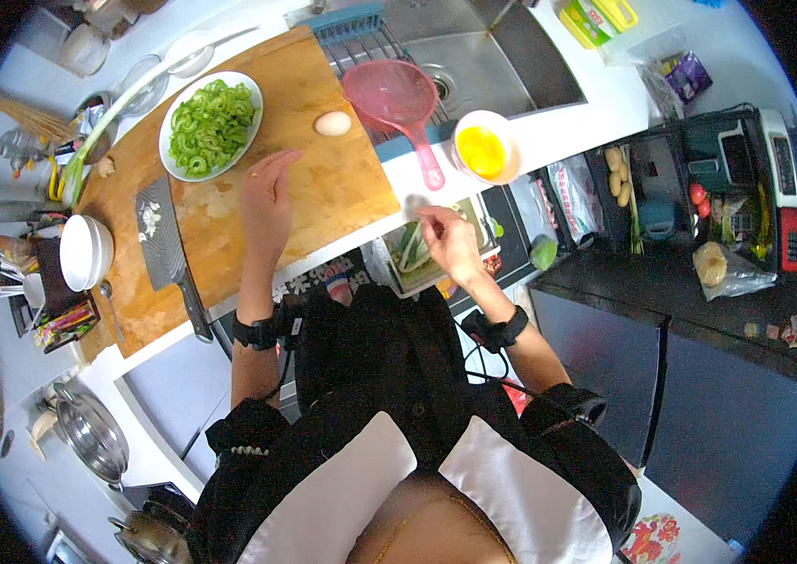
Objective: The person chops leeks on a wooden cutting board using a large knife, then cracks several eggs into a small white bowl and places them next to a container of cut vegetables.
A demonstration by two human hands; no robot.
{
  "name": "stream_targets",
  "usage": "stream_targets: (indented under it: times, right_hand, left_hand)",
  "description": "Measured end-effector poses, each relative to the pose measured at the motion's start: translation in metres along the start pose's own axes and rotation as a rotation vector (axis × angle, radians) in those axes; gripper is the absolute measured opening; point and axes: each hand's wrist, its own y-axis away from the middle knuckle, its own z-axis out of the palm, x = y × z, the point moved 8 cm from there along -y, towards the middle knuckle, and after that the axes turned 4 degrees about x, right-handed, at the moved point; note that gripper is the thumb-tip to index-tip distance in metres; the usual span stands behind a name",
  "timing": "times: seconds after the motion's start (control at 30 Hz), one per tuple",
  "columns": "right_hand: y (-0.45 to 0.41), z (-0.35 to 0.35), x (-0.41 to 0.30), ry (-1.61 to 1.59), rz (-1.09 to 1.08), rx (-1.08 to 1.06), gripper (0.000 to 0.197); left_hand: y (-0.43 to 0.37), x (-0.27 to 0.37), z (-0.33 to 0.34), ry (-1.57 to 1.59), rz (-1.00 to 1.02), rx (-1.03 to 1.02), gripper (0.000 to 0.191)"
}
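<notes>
My left hand [268,204], somewhat blurred, hovers over the wooden cutting board [328,180] with its fingers extended and nothing visible in it. A whole egg [333,123] lies on the board beyond its fingertips. To its upper left is a white plate [256,134] of sliced green vegetable [208,130]. My right hand [449,240] is above a bin of vegetable scraps [409,257], fingers curled; a faint blur at the fingertips hides whether they hold anything. Yellow egg yolks [481,151] sit in a pale bowl [511,158] on the counter, beyond my right hand.
A cleaver [166,247] with chopped white bits on its blade lies at the board's left. Stacked white bowls [85,252] and a spoon [111,310] are beside it. A pink strainer [398,99] spans the board and sink [469,56] edge. Potatoes [617,176] are at right.
</notes>
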Motion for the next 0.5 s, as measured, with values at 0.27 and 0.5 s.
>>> stream_targets:
  times: [0.27,0.5]
  right_hand:
    - [-0.109,0.064,-0.089,0.11,-0.425,0.085,0.042]
    - [-0.151,0.107,-0.081,0.322,-0.305,-0.097,0.055]
  left_hand:
    - [-0.002,-0.017,-0.012,0.027,-0.06,0.071,0.023]
    - [0.001,-0.019,-0.005,0.072,-0.046,0.038,0.023]
